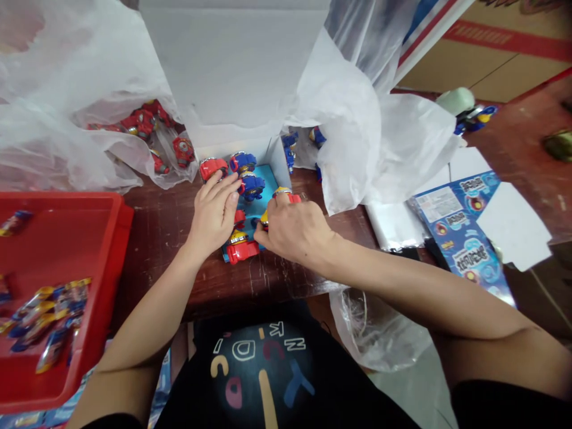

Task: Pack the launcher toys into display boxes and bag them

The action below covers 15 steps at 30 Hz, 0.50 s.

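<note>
A light blue card (263,182) lies on the dark wooden table (165,232), with small red and blue toy pieces set on it. My left hand (213,214) rests flat over its left side, fingertips touching a blue toy (251,186). My right hand (297,229) presses on the card's right side, fingers curled over a red and yellow toy (282,193). A red toy (241,250) sits at the card's near edge between both hands. Another red toy (213,167) and a blue one (242,161) stand at the far edge.
A white box (232,71) stands behind the card. Clear plastic bags (89,107) with red toys lie at left, another bag (357,137) at right. A red bin (49,238) holds wrapped packets. Printed blue cards (465,232) lie at right.
</note>
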### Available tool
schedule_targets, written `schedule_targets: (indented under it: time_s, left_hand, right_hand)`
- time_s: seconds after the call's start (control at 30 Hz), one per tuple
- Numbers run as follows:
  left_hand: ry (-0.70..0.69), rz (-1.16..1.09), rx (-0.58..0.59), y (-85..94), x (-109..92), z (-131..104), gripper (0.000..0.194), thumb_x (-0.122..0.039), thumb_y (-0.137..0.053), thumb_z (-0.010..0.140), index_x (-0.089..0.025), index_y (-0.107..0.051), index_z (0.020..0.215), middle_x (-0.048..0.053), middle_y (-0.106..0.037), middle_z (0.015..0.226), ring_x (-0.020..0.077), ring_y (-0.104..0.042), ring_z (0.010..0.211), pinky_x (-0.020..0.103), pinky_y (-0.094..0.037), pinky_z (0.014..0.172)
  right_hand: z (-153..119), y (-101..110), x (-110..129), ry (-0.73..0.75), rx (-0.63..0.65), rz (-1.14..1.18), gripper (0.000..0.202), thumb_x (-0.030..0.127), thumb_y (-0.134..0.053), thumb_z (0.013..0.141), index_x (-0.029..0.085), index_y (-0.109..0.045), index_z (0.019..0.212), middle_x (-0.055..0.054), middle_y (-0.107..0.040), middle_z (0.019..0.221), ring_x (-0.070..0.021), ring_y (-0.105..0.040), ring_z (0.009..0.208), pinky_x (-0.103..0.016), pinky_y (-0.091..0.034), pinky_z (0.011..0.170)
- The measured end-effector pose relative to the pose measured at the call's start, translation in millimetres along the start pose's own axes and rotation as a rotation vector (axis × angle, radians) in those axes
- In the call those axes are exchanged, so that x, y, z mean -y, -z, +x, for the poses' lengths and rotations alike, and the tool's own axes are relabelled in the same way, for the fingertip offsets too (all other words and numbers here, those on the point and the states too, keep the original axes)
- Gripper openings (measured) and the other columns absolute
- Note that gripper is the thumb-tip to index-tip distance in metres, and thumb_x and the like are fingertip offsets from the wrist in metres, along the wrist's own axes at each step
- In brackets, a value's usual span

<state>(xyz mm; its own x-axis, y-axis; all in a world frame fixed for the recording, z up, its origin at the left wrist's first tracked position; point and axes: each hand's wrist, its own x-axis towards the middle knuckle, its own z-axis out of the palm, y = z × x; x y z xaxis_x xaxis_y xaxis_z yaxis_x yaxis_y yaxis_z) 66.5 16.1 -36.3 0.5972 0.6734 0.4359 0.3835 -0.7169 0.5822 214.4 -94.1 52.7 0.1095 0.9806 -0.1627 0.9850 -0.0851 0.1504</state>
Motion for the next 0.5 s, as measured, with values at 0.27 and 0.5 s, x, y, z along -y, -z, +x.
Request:
schedule_targets:
  time_s: [0.27, 0.5]
  left_hand:
    - [0.015, -0.200, -0.143, 18.8, -17.8, -17.6, 0.042, -0.037, -0.038, 0.114, -0.025, -0.065, 0.143, 0.004, -0.061, 0.152, 0.0217, -0.048, 0.151, 0.051, -0.034, 0.130]
    - [0.145, 0.298, -0.287, 132.5, 2.2, -57.2, 0.038, -0.036, -0.043, 0.112, -0.025, -0.065, 0.140, 0.005, -0.063, 0.150, 0.0227, -0.051, 0.147, 0.047, -0.035, 0.129]
  right_hand:
    - [33.8, 3.7, 10.3, 0.056, -0.119, 0.064, 0.055, 0.036, -0.013, 0.111, 0.011, -0.057, 0.131, -0.022, -0.065, 0.121, -0.0261, -0.069, 0.089, -0.033, -0.050, 0.066]
    - [22.7, -20.3, -26.7, 0.109, -0.129, -0.052, 0.047, 0.035, -0.020, 0.111, 0.014, -0.062, 0.120, -0.017, -0.068, 0.106, -0.0224, -0.065, 0.076, -0.030, -0.037, 0.058]
